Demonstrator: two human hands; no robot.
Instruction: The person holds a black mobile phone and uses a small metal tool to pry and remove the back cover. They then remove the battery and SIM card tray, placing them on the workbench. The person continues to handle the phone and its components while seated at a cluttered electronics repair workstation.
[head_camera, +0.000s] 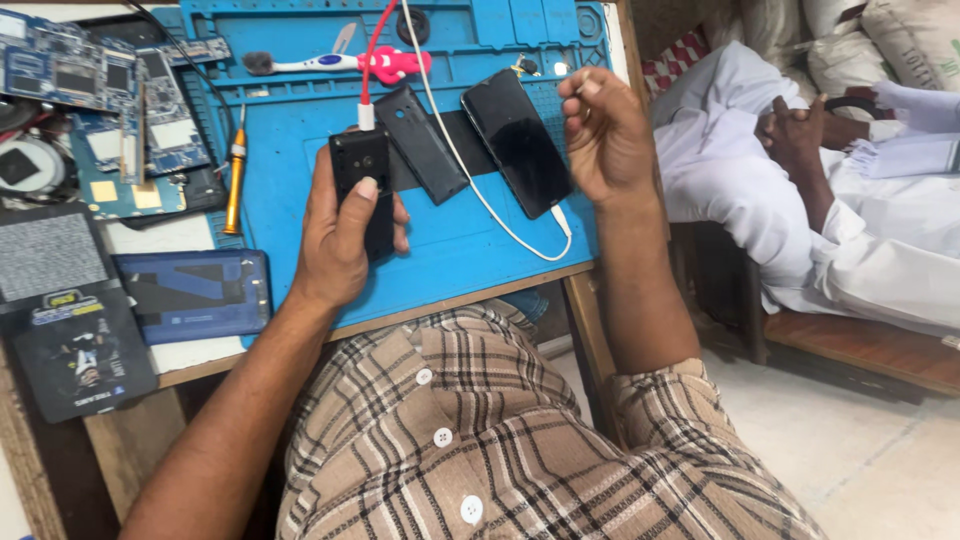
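A: Where is the small black phone (362, 190) right now?

B: In the left hand (340, 225), held above the blue mat (300, 130) on the surface. The fingers wrap its sides and the thumb lies flat on its back. A red cable (375, 50) plugs into its top end, at twelve o'clock from the hand.

A: And the right hand (605, 135)?

B: Raised at about three o'clock from the phone, fingers curled with the tips pinched together. Whether it pinches something tiny, I cannot tell.

A: How would that phone handle?

B: I judge it light and rigid, a hard plastic shell, fairly smooth, so a side grip like this one suits it. The plug end looks like the weak spot; twisting against the cable could strain the socket.

A: What lies around it?

B: A loose black back cover (420, 145) lies just beside it at two o'clock, then a larger black smartphone (517, 140) with a white cable (480, 190) running past it. A screwdriver with an orange handle (235, 185) lies at nine o'clock, and circuit boards (100, 90) beyond that. Another person in white clothing (760, 190) sits well apart at three o'clock.
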